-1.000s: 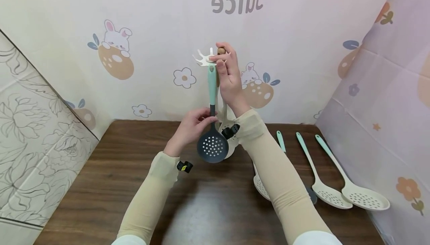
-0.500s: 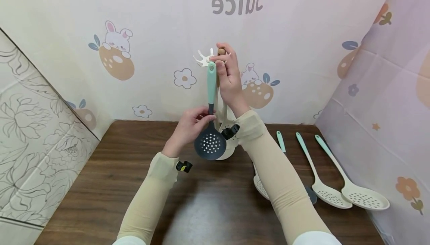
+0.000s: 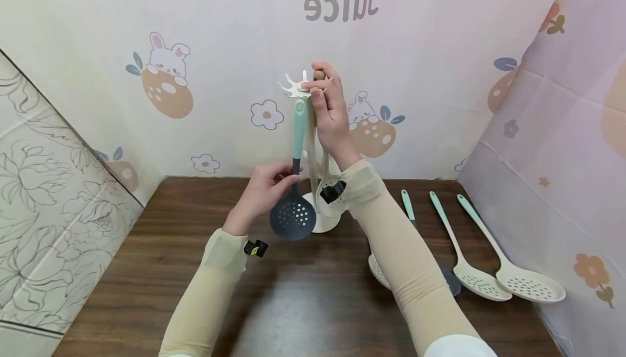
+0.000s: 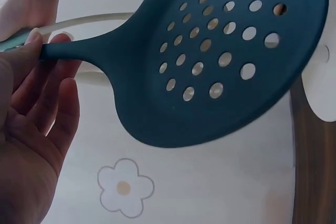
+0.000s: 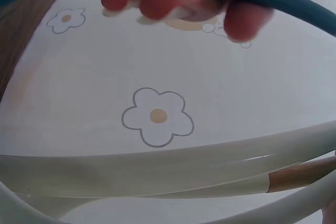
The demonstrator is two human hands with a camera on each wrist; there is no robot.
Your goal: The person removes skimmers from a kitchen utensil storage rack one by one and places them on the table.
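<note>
My left hand (image 3: 259,191) pinches the dark neck of a skimmer (image 3: 282,231) with a mint handle and a perforated round bowl. It hangs upright in front of a white utensil stand (image 3: 326,227), handle end just below the hooks (image 3: 294,89). In the left wrist view, thumb and fingers meet on the neck beside the blue-grey bowl (image 4: 139,108). My right hand (image 3: 335,118) grips the stand's top around its wooden knob (image 3: 319,75). A pale perforated utensil (image 3: 324,183) hangs on the stand, partly hidden by my right wrist.
Several mint-handled utensils lie on the brown wooden table (image 3: 161,270) at the right, including a white skimmer (image 3: 476,282) and another white one (image 3: 528,283). My right forearm covers part of others. A printed curtain (image 3: 235,47) stands close behind the table.
The skimmer first lifts slightly toward the hooks, then moves left and down with my left hand, uncovering more of the stand. My right hand keeps its grip on the top.
</note>
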